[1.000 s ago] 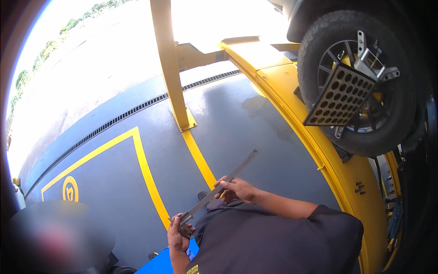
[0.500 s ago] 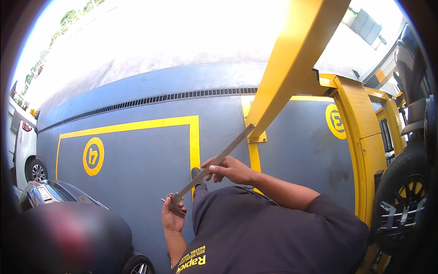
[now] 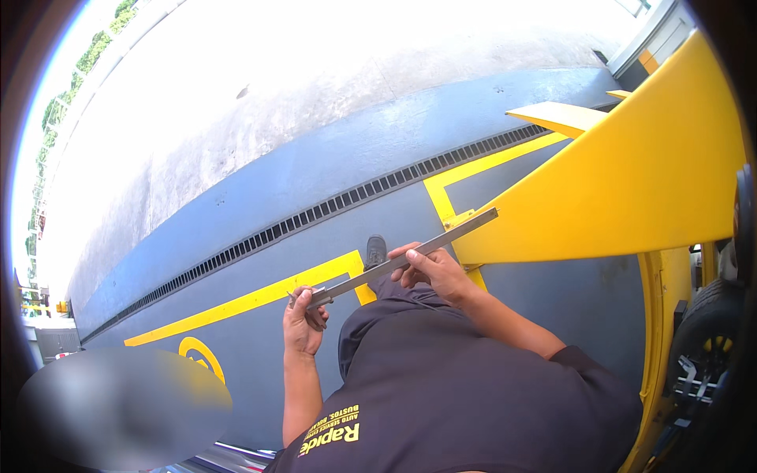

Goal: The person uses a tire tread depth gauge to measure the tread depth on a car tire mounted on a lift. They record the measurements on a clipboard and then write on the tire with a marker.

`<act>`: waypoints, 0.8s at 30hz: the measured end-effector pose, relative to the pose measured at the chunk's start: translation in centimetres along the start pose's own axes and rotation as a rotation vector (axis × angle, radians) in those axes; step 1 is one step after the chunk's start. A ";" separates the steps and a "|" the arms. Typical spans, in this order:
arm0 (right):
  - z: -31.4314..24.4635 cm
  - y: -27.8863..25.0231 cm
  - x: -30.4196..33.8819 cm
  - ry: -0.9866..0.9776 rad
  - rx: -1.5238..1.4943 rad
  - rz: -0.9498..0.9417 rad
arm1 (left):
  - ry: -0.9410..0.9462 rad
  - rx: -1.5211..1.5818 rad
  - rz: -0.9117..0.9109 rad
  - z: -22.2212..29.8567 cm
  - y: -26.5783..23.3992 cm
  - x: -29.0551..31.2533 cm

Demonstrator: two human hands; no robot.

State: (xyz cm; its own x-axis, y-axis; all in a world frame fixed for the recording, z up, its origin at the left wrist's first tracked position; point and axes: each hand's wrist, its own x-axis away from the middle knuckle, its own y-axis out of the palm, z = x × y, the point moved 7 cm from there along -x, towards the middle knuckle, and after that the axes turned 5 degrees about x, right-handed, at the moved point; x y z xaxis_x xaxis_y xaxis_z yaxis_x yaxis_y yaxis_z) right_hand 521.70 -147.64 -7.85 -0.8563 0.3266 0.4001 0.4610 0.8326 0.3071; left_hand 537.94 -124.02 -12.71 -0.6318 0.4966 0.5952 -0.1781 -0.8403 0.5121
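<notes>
A grey-blue painted floor (image 3: 300, 181) fills the scene, marked with yellow lines (image 3: 260, 296) and a yellow circle marking (image 3: 201, 359). A long slotted drain grate (image 3: 315, 213) runs diagonally across it. Beyond the grate lies pale concrete pavement (image 3: 276, 71) in glaring sunlight, with green trees (image 3: 87, 59) at the far upper left. A yellow lift arm (image 3: 631, 189) crosses the right side, above a dark tyre (image 3: 714, 315) at the right edge.
</notes>
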 end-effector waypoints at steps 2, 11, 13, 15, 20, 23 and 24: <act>-4.6 -3.5 -7.3 0.046 -0.005 0.087 | -0.020 0.009 -0.027 2.8 5.6 -8.1; -26.1 -17.8 -27.7 -0.239 0.089 0.238 | -0.250 -0.079 -0.154 11.2 30.0 -35.8; -28.7 -23.4 -32.5 -0.247 0.062 0.335 | -0.292 -0.173 -0.192 11.4 35.9 -43.1; -31.2 -29.5 -37.1 -0.263 0.013 0.428 | -0.335 -0.263 -0.241 11.4 43.1 -50.8; -38.5 -46.4 -42.0 -0.340 -0.249 0.744 | -0.473 -0.472 -0.408 8.5 65.5 -64.3; -42.2 -56.3 -41.3 -0.532 -0.424 0.943 | -0.568 -0.682 -0.674 5.1 80.7 -68.1; -42.6 -59.8 -40.8 -0.527 -0.477 1.042 | -0.584 -0.744 -0.800 3.4 85.7 -69.0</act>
State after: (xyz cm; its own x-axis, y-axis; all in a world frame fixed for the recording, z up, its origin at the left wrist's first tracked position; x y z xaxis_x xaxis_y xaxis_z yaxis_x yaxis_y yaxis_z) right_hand 538.98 -229.84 -5.79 0.0250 0.9594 0.2810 0.9159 -0.1346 0.3781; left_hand 568.81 -229.54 -7.76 0.2483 0.7891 0.5619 -0.8646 -0.0810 0.4958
